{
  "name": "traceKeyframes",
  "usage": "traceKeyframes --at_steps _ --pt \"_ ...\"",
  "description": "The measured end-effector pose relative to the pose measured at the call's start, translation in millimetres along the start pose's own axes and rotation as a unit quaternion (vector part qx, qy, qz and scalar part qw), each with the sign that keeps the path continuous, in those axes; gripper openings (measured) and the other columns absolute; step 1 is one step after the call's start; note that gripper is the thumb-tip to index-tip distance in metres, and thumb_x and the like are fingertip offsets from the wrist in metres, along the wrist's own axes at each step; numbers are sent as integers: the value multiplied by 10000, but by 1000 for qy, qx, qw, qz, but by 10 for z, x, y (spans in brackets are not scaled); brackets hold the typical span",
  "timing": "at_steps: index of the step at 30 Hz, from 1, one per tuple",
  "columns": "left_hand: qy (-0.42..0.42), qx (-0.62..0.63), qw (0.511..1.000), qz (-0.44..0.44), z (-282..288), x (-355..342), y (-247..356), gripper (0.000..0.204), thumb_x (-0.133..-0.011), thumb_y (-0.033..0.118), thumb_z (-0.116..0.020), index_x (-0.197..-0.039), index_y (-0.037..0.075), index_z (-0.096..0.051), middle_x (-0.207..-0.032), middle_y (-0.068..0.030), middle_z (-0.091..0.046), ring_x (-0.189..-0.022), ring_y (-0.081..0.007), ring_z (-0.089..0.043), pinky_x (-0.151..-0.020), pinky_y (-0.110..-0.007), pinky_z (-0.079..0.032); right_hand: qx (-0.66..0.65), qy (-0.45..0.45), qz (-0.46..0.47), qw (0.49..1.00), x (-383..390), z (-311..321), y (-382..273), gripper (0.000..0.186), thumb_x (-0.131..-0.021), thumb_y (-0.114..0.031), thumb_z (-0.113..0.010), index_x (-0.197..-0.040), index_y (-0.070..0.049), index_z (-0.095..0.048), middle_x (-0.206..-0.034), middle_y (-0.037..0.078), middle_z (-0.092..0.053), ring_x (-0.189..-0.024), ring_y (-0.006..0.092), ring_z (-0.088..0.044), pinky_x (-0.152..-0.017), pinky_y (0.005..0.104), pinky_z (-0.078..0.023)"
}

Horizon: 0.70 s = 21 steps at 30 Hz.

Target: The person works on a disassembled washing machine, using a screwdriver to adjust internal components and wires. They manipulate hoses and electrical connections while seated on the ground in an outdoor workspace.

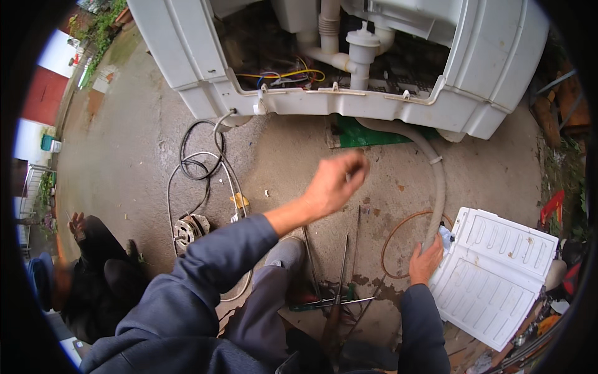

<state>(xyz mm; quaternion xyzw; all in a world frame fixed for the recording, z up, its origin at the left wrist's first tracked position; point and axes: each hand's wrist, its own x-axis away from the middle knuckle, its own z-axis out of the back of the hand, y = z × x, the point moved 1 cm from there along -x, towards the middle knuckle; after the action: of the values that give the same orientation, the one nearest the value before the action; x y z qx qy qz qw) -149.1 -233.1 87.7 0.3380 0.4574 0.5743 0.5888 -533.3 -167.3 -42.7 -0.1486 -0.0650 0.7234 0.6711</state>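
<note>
My left hand (339, 181) is raised over the concrete in front of an opened white appliance body (293, 105). Its fingers are curled in and blurred; anything inside them is hidden. Lower right, my right hand (426, 260) is closed around the end of a grey drain hose (438, 187), which curves out from beneath the appliance. Right beside that hand are a small pale-blue wrapped piece (445, 237) and a white ribbed panel (492, 274) lying on the ground. A thin brown tube (387, 240) loops on the concrete next to the hose.
Long screwdrivers (342, 268) and rods lie near my foot. An electric motor (191, 230) and coiled cables (202, 149) rest to the left. Another person (93, 280) crouches at far left. A green sheet (361, 134) lies under the appliance; clutter lines the right edge.
</note>
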Motion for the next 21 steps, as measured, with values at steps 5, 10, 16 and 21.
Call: traceKeyframes --at_steps 5,10,16,21 --pt "312 122 942 -30 1110 -958 693 223 -987 62 -659 -1185 -39 -676 -952 -99 -732 -851 -168 -685 -785 -280 -556 -6 5 2 1000 -17 -7 -12 682 -866 -67 -684 -1467 -7 -365 -1484 218 -472 -1368 418 -431 -1155 518 -317" --pt "424 198 867 172 1558 -1589 534 208 -937 80 -720 -1114 -28 -706 -953 -98 -727 -859 -176 -657 -774 -308 -532 -9 7 2 1000 1 16 -7 679 -867 -68 -675 -1468 -1 -365 -1487 216 -470 -1374 418 -426 -1161 519 -311" --pt "524 -39 817 238 1935 -2243 -2 242 -874 171 -786 -1073 38 -753 -1022 -120 -758 -932 -247 -703 -798 -366 -555 -12 3 2 1000 6 -6 30 674 -872 -71 -668 -1470 0 -366 -1493 218 -467 -1380 417 -420 -1164 521 -305" --pt "481 -231 790 303 2232 -2522 -186 346 -865 304 -795 -1060 24 -743 -1022 -175 -758 -925 -285 -738 -765 -393 -585 0 5 8 1000 -5 -9 34 670 -876 -63 -664 -1470 0 -361 -1494 223 -464 -1377 418 -423 -1158 526 -306"
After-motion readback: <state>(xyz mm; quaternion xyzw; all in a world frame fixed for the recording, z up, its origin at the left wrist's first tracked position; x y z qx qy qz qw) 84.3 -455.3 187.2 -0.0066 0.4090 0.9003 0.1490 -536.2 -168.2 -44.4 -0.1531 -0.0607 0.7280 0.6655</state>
